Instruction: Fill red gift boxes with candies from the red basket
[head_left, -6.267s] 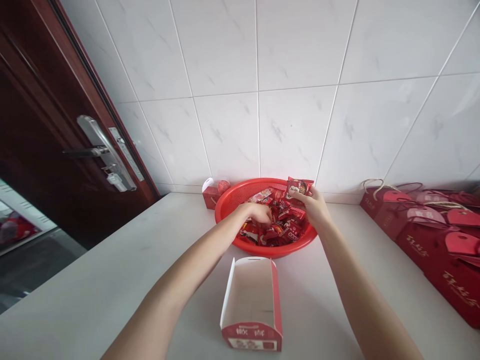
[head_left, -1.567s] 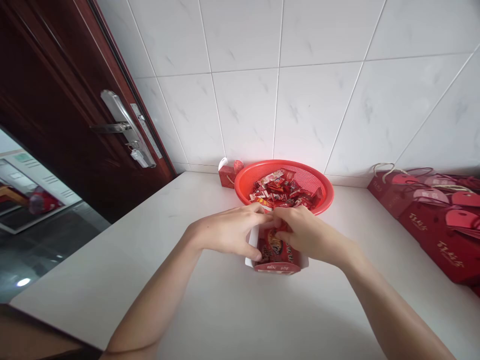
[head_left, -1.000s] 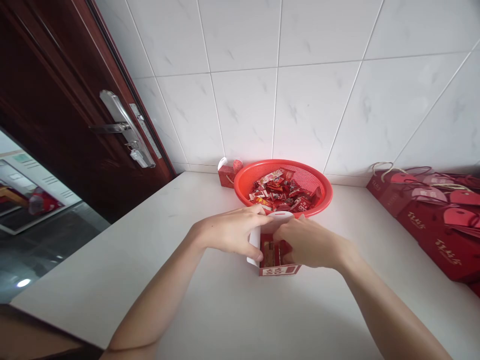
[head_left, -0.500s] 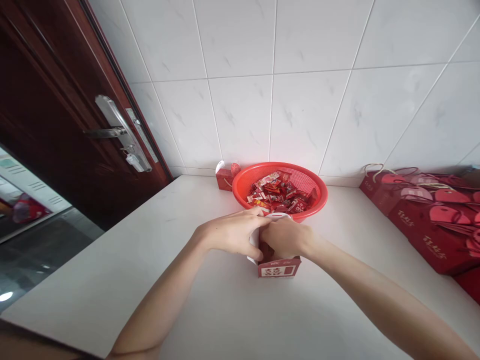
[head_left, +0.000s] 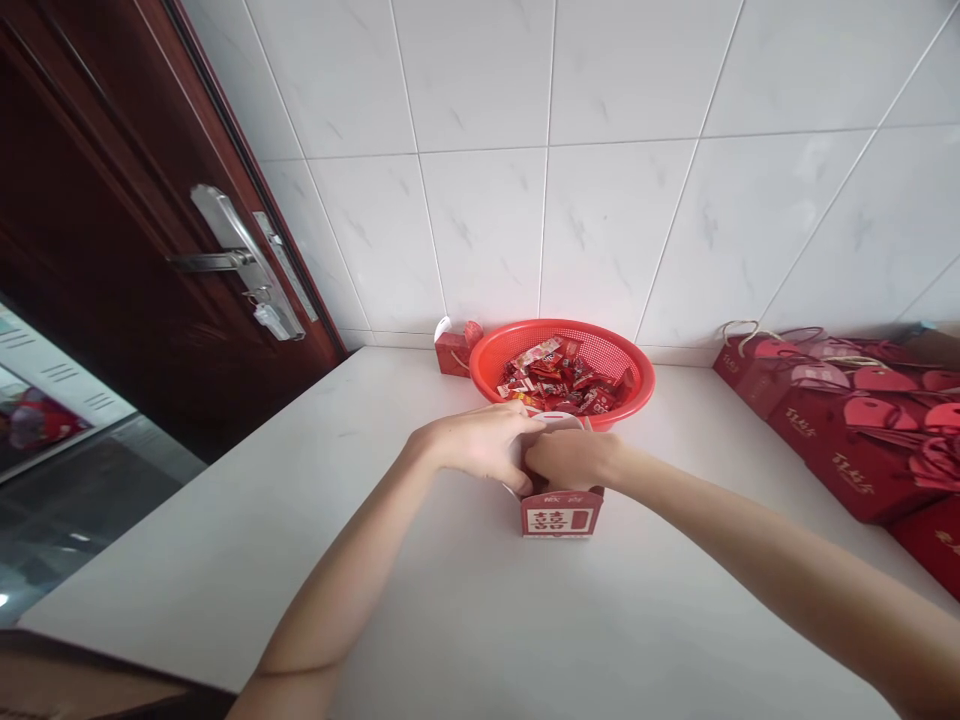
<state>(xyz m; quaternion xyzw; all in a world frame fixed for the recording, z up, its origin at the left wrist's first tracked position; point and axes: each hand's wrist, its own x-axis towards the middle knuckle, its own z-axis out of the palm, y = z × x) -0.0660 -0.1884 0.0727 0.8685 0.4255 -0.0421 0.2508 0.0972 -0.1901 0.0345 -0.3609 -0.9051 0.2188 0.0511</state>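
A small red gift box (head_left: 561, 515) with white panels and a double-happiness character on its front stands upright on the white table, its top flaps apart. My left hand (head_left: 480, 445) grips the box's left side, the thumb bent over the near part of the rim. Down inside the box is my right hand (head_left: 570, 460); its fingertips are hidden, so whatever they hold does not show. Just behind the box sits a red plastic basket (head_left: 641, 398) with many red-wrapped candies (head_left: 562, 378) in it.
Another small red box (head_left: 452, 355) stands by the wall, left of the basket. Several dark red gift bags (head_left: 832, 440) with cord handles crowd the table's right side. To the left, past the table's edge, is a brown door (head_left: 112, 180) with a metal handle (head_left: 217, 262).
The gift box and both hands appear slightly higher in the picture, and the view has shifted a little. My right hand is still inside the box, my left still on its side.
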